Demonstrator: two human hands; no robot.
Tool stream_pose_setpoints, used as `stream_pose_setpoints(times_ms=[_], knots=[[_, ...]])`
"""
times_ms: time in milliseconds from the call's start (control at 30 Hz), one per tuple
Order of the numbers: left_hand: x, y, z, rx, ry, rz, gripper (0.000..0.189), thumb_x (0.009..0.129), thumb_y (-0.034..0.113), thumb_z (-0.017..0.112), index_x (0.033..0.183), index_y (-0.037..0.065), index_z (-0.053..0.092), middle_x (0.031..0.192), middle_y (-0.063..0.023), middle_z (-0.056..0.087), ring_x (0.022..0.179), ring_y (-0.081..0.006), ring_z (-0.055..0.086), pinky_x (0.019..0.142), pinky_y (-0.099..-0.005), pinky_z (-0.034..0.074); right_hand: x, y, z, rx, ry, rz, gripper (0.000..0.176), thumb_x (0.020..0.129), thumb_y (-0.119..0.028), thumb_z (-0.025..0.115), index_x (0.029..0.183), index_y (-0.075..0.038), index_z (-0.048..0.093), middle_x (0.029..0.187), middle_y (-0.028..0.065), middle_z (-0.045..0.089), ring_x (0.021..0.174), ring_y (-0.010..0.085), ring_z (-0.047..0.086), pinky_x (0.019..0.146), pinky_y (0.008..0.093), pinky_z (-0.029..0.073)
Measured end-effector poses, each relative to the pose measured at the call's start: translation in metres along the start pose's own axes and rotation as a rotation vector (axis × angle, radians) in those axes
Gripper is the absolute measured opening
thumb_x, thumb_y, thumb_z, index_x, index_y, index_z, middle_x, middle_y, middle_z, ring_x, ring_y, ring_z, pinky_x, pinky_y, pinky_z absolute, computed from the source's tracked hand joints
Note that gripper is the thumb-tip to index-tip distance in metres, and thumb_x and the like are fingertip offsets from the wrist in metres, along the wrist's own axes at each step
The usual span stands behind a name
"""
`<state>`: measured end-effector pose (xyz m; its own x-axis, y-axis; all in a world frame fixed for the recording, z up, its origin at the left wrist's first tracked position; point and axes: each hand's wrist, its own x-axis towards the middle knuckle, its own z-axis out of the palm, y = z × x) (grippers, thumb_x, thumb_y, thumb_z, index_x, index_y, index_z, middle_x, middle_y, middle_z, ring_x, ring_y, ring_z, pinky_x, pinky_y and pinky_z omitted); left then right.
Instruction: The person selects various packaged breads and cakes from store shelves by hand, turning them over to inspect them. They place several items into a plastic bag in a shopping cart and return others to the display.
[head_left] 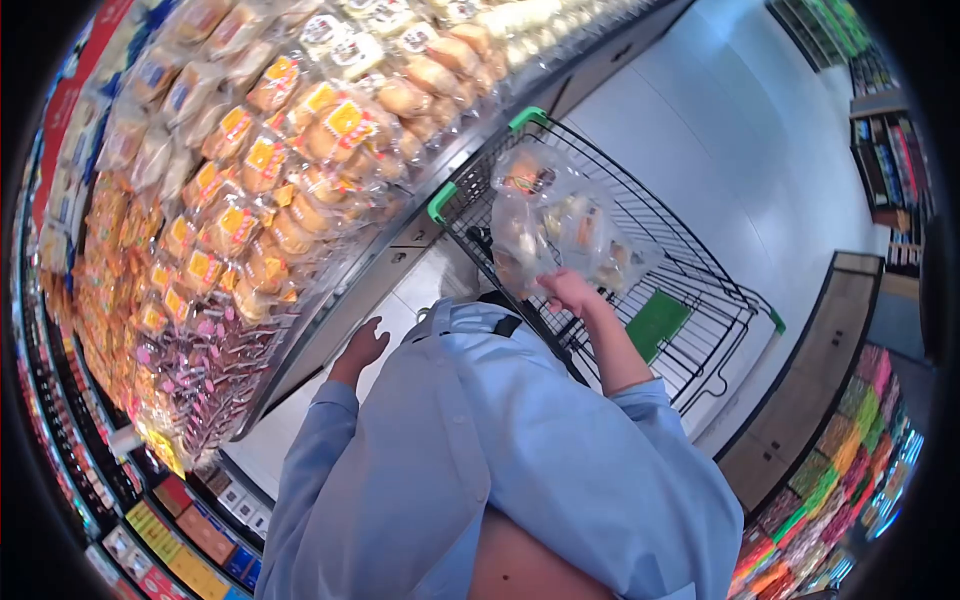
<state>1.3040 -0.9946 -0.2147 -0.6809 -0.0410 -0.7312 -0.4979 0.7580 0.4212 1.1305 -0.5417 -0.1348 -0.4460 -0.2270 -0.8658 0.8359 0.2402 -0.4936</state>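
A clear plastic bag (575, 225) with several packaged items inside hangs over the wire shopping cart (690, 262). My right hand (568, 292) is closed on the bag's near edge, fingers curled against the plastic. What exactly the bag's items are is blurred; some look like wrapped bread. My left hand (365, 348) hangs low beside my body, between it and the bread counter, holding nothing, with its fingers apart.
On the left, a long display counter holds heaps of wrapped buns (345, 125) and small pink-purple packets (205, 350). The cart has green corner caps and a green panel (658, 325). Wooden bins (800, 370) of colourful packets stand right; pale floor (720, 130) lies beyond the cart.
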Motion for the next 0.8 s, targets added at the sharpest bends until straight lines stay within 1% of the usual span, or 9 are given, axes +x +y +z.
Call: stream_pose_setpoints(times_ms=[33,133,167,300,400,467,500,600,800], knots=[[0.004,0.011,-0.004,-0.042,-0.016,-0.003,0.062,0.091,0.031,0.061,0.142,0.001,0.044,0.136,-0.0253,0.054,0.123,-0.0373,0.056,0.105,-0.0425,0.044,-0.008,0.006,-0.003,-0.327,0.063,0.007,0.022,0.091,-0.017,0.063,0.096,0.004,0.063,0.070,0.0046,0.054,0.045,0.0136,0.050,0.043,0.0281,0.048],[0.016,0.026,-0.008,-0.051,-0.034,0.049,0.061,0.091,0.030,0.062,0.142,0.002,0.045,0.135,-0.0256,0.055,0.117,-0.0366,0.060,0.101,-0.0423,0.048,-0.026,0.045,-0.035,-0.554,0.025,-0.025,0.027,0.090,-0.021,0.064,0.094,0.006,0.065,0.067,0.0043,0.053,0.046,0.0152,0.054,0.042,0.0288,0.048],[0.022,0.026,-0.008,-0.008,-0.049,0.073,0.060,0.091,0.030,0.062,0.142,0.002,0.045,0.135,-0.0254,0.055,0.118,-0.0364,0.060,0.101,-0.0422,0.048,-0.031,0.059,-0.043,-0.374,0.112,0.106,0.029,0.089,-0.023,0.063,0.097,0.005,0.067,0.070,0.0049,0.054,0.046,0.0160,0.055,0.044,0.0306,0.052],[0.040,0.017,-0.008,0.093,-0.101,0.154,0.060,0.090,0.030,0.062,0.140,0.002,0.047,0.135,-0.0239,0.056,0.119,-0.0360,0.059,0.102,-0.0412,0.047,-0.037,0.130,-0.082,-0.213,0.155,0.207,0.032,0.090,-0.023,0.062,0.103,0.005,0.067,0.077,0.0084,0.056,0.053,0.0178,0.059,0.047,0.0313,0.055],[0.040,0.023,-0.015,0.144,-0.106,0.127,0.059,0.089,0.029,0.062,0.139,0.001,0.048,0.134,-0.0234,0.057,0.121,-0.0363,0.058,0.103,-0.0412,0.046,-0.033,0.187,-0.095,-0.354,0.264,0.245,0.032,0.090,-0.028,0.057,0.104,-0.002,0.068,0.082,0.0096,0.062,0.058,0.0208,0.064,0.048,0.0329,0.055],[0.034,0.034,-0.024,0.135,-0.122,0.107,0.058,0.089,0.029,0.062,0.138,0.000,0.049,0.133,-0.0237,0.058,0.122,-0.0367,0.057,0.103,-0.0415,0.045,-0.031,0.214,-0.102,-0.665,0.194,0.037,0.032,0.090,-0.022,0.060,0.106,0.005,0.067,0.089,0.0170,0.062,0.070,0.0280,0.067,0.051,0.0364,0.059],[0.032,0.038,-0.028,0.121,-0.136,0.084,0.058,0.089,0.029,0.062,0.137,-0.001,0.049,0.132,-0.0241,0.058,0.122,-0.0372,0.056,0.104,-0.0417,0.045,-0.040,0.198,-0.090,-0.416,0.334,0.208,0.031,0.091,-0.022,0.057,0.109,0.001,0.066,0.087,0.0176,0.063,0.071,0.0311,0.068,0.052,0.0383,0.058],[0.039,0.032,-0.031,0.141,-0.116,0.163,0.057,0.089,0.029,0.062,0.136,-0.001,0.050,0.130,-0.0247,0.059,0.122,-0.0378,0.056,0.104,-0.0422,0.044,-0.041,0.190,-0.092,-0.333,0.514,0.085,0.029,0.093,-0.022,0.055,0.110,-0.002,0.067,0.087,0.0162,0.065,0.073,0.0299,0.068,0.051,0.0379,0.057],[0.052,0.025,-0.030,0.265,-0.135,0.199,0.061,0.090,0.032,0.064,0.141,0.002,0.048,0.136,-0.0232,0.056,0.119,-0.0378,0.060,0.102,-0.0430,0.047,-0.072,0.141,-0.077,-0.307,0.492,-0.053,0.033,0.096,-0.032,0.056,0.109,-0.004,0.067,0.096,0.0176,0.068,0.069,0.0290,0.068,0.053,0.0379,0.057]])
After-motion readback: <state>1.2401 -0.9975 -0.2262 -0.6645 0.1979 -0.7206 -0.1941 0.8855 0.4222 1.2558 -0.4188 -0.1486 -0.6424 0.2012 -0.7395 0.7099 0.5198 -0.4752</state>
